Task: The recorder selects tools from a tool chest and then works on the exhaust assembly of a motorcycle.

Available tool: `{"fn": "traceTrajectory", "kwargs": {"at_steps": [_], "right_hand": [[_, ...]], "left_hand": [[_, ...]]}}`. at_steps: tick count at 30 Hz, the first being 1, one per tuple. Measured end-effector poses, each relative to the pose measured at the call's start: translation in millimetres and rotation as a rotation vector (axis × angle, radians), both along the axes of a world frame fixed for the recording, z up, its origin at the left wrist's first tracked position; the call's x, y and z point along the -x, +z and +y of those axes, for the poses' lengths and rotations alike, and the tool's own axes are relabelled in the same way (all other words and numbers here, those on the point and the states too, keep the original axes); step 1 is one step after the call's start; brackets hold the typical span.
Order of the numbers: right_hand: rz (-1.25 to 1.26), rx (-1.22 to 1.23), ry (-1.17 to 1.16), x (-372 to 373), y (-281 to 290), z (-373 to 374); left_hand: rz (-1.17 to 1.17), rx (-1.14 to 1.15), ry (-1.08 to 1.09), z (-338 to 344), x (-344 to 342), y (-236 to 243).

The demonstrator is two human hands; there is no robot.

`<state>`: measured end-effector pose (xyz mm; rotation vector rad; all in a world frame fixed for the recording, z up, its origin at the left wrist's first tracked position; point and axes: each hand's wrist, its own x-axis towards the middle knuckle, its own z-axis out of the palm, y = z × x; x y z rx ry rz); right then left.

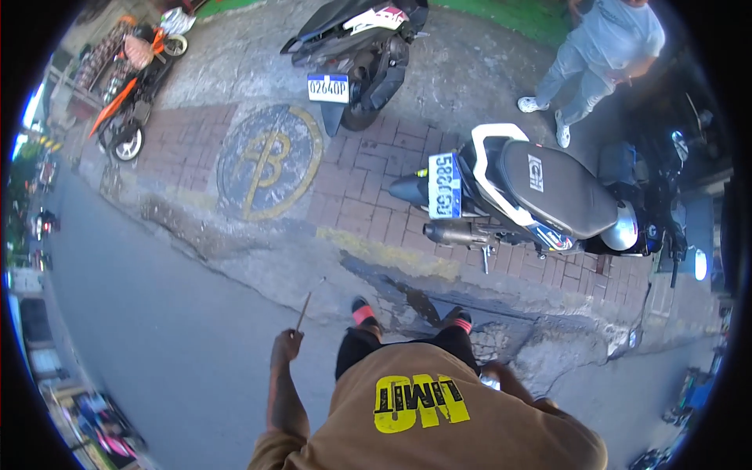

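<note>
Out to the left over the grey road, my left hand is closed round one end of a thin brown stick. The stick points up and away from me, and a small pale spot shows just past its far end. My right hand is low beside my right hip, partly hidden by my brown shirt. A small whitish, shiny thing shows at its fingers; its kind cannot be made out. I stand on the rough pavement edge in red-strapped slippers.
A black-seated scooter is parked ahead right, another motorbike straight ahead, and an orange motorbike far left. A person in light clothes stands at the far right. The brick sidewalk meets a cracked, wet concrete edge.
</note>
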<state>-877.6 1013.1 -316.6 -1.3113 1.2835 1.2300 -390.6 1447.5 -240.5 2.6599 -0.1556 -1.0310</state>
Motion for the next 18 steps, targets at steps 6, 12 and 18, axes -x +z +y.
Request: {"fn": "traceTrajectory", "kwargs": {"at_steps": [6,12,18], "right_hand": [[-0.252,0.119,0.343,-148,-32,-6],[-0.289,-0.037,0.115,-260,-57,-5],[-0.197,-0.222,-0.014,-411,-53,-63]], "left_hand": [[0.151,0.085,-0.039,-50,-144,34],[-0.007,0.258,-0.432,-237,-286,67],[0.065,0.26,-0.524,-339,-405,66]]}}
